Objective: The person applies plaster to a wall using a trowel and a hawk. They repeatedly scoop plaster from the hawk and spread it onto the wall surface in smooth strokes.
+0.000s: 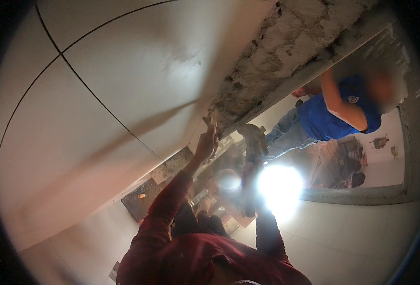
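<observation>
Near the middle, my left hand [205, 142] is closed on a narrow pale piece [213, 118] at the lower end of the rough, mortar-streaked strip [276, 52] beside large white tiles [115, 71]. My right hand [252, 168], in shadow next to a bright glare, is closed on a mortar-coated tool [248, 135] with a dark handle, to the right of my left hand. The tool's exact kind is hard to make out.
A co-worker in a blue shirt [319, 118] is in an opening at the right, with a concrete edge [352, 194]. Below my arms lie boards [169, 168] and cluttered pieces. A very bright light [280, 185] glares at centre right.
</observation>
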`<state>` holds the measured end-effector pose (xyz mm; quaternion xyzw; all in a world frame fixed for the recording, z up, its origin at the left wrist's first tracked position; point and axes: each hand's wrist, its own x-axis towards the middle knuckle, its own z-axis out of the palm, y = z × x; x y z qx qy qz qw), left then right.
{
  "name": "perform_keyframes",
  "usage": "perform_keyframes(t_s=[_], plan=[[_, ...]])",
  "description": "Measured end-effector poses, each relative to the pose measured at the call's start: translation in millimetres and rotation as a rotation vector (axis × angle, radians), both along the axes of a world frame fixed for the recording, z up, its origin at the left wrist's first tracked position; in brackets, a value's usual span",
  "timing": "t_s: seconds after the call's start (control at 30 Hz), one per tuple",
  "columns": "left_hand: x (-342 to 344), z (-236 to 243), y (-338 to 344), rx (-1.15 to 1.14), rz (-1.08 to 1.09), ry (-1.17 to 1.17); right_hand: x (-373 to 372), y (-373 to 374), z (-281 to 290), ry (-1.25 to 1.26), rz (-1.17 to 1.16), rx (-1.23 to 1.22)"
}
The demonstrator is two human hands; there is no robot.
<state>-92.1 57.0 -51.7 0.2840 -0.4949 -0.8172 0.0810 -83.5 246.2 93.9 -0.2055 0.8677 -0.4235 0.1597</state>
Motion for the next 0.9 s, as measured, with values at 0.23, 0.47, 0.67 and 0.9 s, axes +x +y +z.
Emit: perform_keyframes(t_s=[0.23,0.47,0.67,0.9], plan=[[45.4,9.7,25.0,0.04,-0.009,-0.058,9.5,2.9,-10.1,-0.11,-0.027,0.002],[21.2,-4.6,0.4,-0.015,0.055,0.015,16.4,6.5,-5.9,-0.208,-0.082,-0.008],[8.7,-69.1,18.8,-0.784,0.031,0.03,17.3,11.6,-18.3,-0.151,-0.071,0.061],[40.6,-67.0,32.6,-0.991,0.109,-0.038,29.4,53.1,-96.3,0.175,0.126,0.023]])
